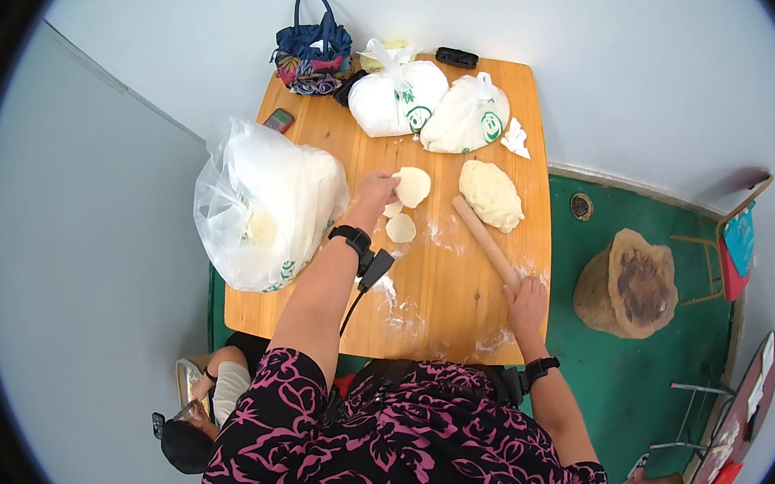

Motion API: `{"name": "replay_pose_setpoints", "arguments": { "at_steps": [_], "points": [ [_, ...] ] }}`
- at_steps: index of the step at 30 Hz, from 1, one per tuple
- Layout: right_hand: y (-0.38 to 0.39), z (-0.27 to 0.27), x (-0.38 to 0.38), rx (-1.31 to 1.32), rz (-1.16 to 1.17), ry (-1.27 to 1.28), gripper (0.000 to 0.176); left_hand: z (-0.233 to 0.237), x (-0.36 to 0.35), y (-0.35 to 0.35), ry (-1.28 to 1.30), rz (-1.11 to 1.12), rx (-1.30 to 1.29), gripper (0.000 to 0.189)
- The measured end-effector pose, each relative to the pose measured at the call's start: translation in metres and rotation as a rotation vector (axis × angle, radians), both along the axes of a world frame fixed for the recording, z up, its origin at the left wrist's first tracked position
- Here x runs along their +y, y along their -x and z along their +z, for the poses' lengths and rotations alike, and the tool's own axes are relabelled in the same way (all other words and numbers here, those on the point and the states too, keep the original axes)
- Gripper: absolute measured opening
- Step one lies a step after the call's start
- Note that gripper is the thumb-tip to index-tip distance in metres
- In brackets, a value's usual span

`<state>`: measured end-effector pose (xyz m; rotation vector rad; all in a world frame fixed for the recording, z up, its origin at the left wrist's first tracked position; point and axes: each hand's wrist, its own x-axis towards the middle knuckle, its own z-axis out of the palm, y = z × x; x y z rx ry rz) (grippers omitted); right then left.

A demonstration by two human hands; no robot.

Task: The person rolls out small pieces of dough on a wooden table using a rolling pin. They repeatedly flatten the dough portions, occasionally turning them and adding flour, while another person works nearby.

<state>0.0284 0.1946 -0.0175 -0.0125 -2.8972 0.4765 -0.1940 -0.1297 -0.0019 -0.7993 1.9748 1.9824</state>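
My left hand (378,191) pinches the edge of a round, flat dough wrapper (414,186) above the wooden table. Just below it, another dough wrapper (400,229) lies on the wood, and part of a further one shows between them. On the right, my right hand (526,302) is closed around the near end of a wooden rolling pin (486,241). The pin's far end reaches a large lump of dough (491,195) and lies close beside it. White flour is scattered over the wood between my hands.
A big clear plastic bag (266,206) with white contents stands on the table's left. Two tied white bags (399,98), a blue handbag (313,52) and a phone-like device (279,120) sit toward the back. A tree-stump block (623,284) stands right. Another person (210,411) sits lower left.
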Motion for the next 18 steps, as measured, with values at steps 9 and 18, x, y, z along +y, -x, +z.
{"name": "replay_pose_setpoints", "arguments": {
  "at_steps": [9, 18],
  "points": [
    [0.002, -0.002, 0.0, 0.003, 0.011, -0.026, 0.039, -0.001, -0.033, -0.051, 0.275, 0.096, 0.076, 0.018],
    [-0.004, 0.006, 0.011, -0.001, 0.378, 0.102, 0.04, 0.019, 0.018, -0.137, 0.038, 0.114, 0.014, 0.018]
  ]
}}
